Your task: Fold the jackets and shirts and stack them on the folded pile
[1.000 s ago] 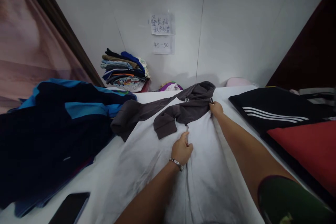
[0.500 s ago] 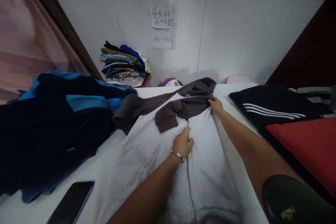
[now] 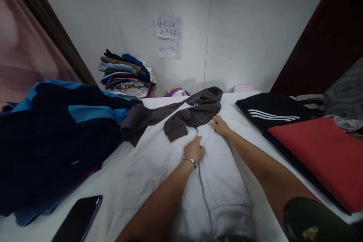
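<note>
Flat on a white table (image 3: pixel 247 130), a white jacket (image 3: pixel 224 177) with dark grey sleeves and hood lies front side up between two bare hands, its hood toward the wall (image 3: pixel 244 26). The left hand (image 3: pixel 194 150), a metal band (image 3: pixel 190 161) at its wrist, rests with curled fingers beside the jacket's front seam; whether it grips any cloth cannot be told. The right hand (image 3: pixel 219 125), fingers loosely spread and grasping nothing visible, touches the jacket's upper right, just below the dark cloth. One grey sleeve (image 3: pixel 176 126) is bent across the chest. Navy and blue clothes (image 3: pixel 53 140) are heaped at left, near a dark phone (image 3: pixel 78 217); a black garment (image 3: pixel 261 107) with white stripes and a red one (image 3: pixel 314 155) lie at right. Behind, folded clothes (image 3: pixel 124 75) are stacked below and left of two handwritten sheets (image 3: pixel 169 38).
</note>
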`<state>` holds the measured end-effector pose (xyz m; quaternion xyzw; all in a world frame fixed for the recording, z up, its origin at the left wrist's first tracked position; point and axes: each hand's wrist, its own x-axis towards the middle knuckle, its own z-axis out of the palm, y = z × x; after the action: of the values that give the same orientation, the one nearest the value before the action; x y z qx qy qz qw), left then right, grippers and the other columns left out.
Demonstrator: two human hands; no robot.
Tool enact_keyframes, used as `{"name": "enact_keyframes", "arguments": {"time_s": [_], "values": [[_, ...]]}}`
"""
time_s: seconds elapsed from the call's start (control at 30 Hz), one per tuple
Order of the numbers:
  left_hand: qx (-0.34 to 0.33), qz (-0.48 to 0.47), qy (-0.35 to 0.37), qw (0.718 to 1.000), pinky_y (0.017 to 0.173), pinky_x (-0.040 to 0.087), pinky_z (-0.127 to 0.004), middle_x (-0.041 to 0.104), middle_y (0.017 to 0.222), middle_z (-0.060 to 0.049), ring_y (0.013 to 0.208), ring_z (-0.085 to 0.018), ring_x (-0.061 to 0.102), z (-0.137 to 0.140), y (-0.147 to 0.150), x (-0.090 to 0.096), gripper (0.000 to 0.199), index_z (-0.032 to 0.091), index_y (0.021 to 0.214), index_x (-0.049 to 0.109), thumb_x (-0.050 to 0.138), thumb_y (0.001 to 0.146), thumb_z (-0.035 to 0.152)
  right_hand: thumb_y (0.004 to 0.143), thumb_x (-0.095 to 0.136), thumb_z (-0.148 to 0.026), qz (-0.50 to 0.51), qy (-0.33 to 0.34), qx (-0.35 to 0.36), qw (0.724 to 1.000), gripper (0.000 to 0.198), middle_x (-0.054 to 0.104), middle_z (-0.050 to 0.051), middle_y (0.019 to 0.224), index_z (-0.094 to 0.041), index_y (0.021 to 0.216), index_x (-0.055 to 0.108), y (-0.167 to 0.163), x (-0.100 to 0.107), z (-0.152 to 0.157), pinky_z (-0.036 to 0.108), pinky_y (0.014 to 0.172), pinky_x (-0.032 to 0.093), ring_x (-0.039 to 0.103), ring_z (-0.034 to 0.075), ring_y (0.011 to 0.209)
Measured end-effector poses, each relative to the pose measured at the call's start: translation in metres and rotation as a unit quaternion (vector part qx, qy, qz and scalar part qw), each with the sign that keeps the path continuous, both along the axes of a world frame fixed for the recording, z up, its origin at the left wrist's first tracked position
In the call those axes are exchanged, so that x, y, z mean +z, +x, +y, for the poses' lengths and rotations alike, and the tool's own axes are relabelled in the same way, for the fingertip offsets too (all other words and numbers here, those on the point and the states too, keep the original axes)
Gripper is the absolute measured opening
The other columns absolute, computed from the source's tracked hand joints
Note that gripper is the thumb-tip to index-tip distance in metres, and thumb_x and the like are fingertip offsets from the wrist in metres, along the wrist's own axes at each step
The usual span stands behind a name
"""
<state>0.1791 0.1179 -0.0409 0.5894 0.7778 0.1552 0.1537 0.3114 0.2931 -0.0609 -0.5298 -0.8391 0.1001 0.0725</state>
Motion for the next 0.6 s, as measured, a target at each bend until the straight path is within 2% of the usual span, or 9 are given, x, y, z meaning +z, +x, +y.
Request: {"name": "enact_keyframes", "arguments": {"time_s": [0.07,0.23,0.4,0.5,0.6], "values": [[-0.007,-0.008,0.004,1.000,0.081,0.048,-0.035,0.071,0.101,-0.008,0.096,-0.025,0.065,0.000,-0.001,0.000,0.052,0.024,0.131,0.052,0.048,0.079,0.021,0.094,0.035,-0.045,0.004,0.016,-0.009,1.000,0.061,0.022,0.017,0.155,-0.011,0.144,0.032,0.012,-0.001,-0.019,0.047,0.112,0.023,0.018,0.029,0.143],[-0.013,-0.023,0.006,1.000,0.083,0.047,-0.034,0.071,0.103,-0.008,0.098,-0.025,0.065,0.001,-0.003,-0.001,0.049,0.025,0.128,0.054,0.050,0.079,0.020,0.093,0.036,-0.049,-0.004,-0.010,0.066,0.998,0.061,0.024,0.015,0.155,-0.013,0.143,0.036,0.047,-0.010,-0.079,0.049,0.114,0.017,0.018,0.028,0.144],[-0.010,-0.035,0.008,0.999,0.084,0.046,-0.033,0.070,0.105,-0.008,0.099,-0.023,0.064,0.000,-0.002,0.000,0.046,0.025,0.127,0.055,0.050,0.081,0.020,0.093,0.036,-0.048,0.042,-0.066,0.013,0.997,0.059,0.027,0.013,0.154,-0.013,0.142,0.042,0.077,-0.008,-0.124,0.047,0.116,0.015,0.018,0.025,0.144],[-0.007,-0.048,0.014,0.999,0.085,0.045,-0.032,0.071,0.103,-0.007,0.099,-0.022,0.063,-0.003,-0.004,-0.001,0.040,0.025,0.124,0.056,0.050,0.084,0.024,0.091,0.037,-0.052,0.094,-0.078,0.021,0.992,0.061,0.031,0.010,0.152,-0.018,0.141,0.044,0.090,-0.011,-0.162,0.045,0.117,0.018,0.024,0.024,0.142],[0.004,-0.063,0.043,0.997,0.084,0.044,-0.030,0.070,0.099,-0.005,0.098,-0.020,0.063,-0.005,-0.012,0.002,0.033,0.024,0.118,0.059,0.050,0.087,0.033,0.090,0.038,-0.055,0.118,-0.072,0.037,0.990,0.064,0.026,0.007,0.154,-0.020,0.144,0.040,0.102,-0.019,-0.203,0.046,0.118,0.016,0.019,0.023,0.144]]}}
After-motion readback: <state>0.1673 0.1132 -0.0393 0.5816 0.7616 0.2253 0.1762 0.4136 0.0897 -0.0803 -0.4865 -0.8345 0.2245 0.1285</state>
